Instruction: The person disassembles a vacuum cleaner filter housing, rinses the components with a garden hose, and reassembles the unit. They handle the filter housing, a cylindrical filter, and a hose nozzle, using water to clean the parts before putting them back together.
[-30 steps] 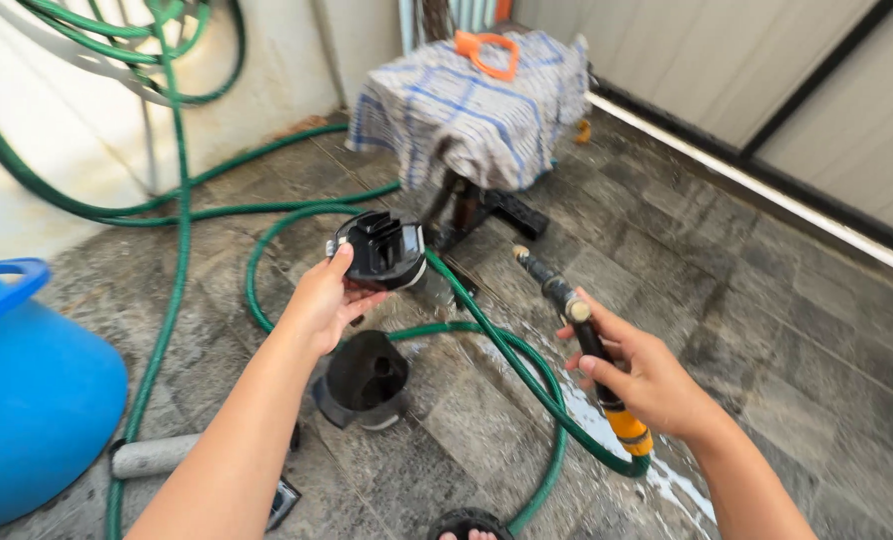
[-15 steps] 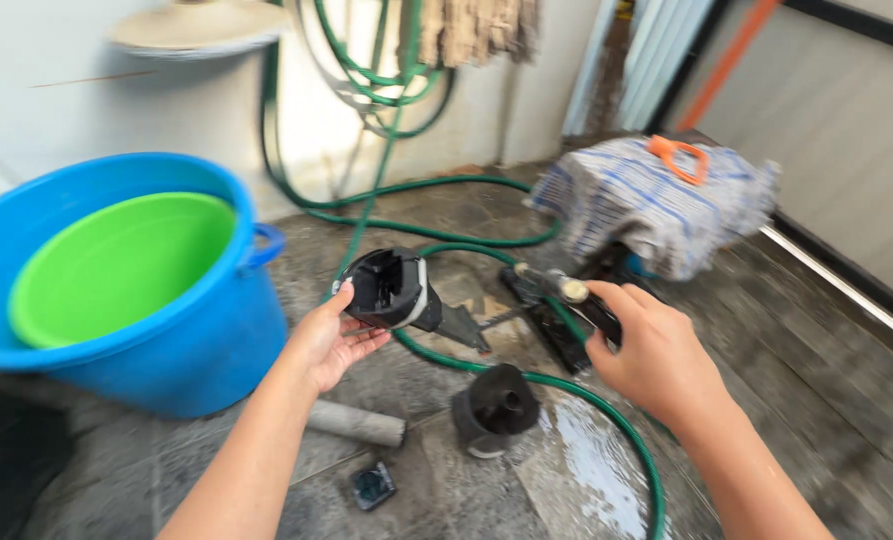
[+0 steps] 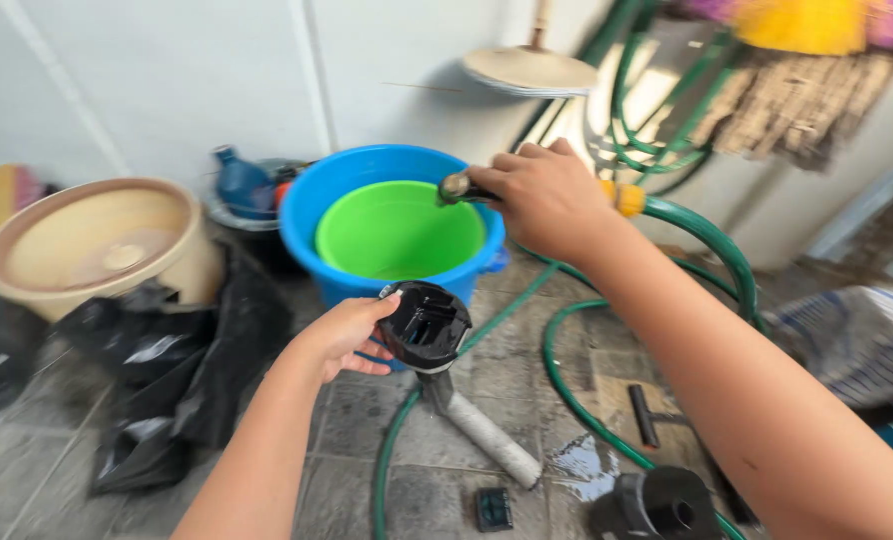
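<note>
Your left hand [image 3: 342, 335] has open air on its left, above the black plastic bags [image 3: 182, 360]. Ahead of it the blue tub [image 3: 319, 235] wall blocks the way. Your right hand [image 3: 542, 195] hovers at the tub's far rim; below it the green basin [image 3: 397, 230] lies open. The green hose [image 3: 707, 240] loops across the floor [image 3: 347, 430] on your right.

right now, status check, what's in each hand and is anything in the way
Left hand grips black plastic housing. Right hand grips hose nozzle, tip over green basin nested in blue bucket. Nothing between nozzle and basin.
</note>
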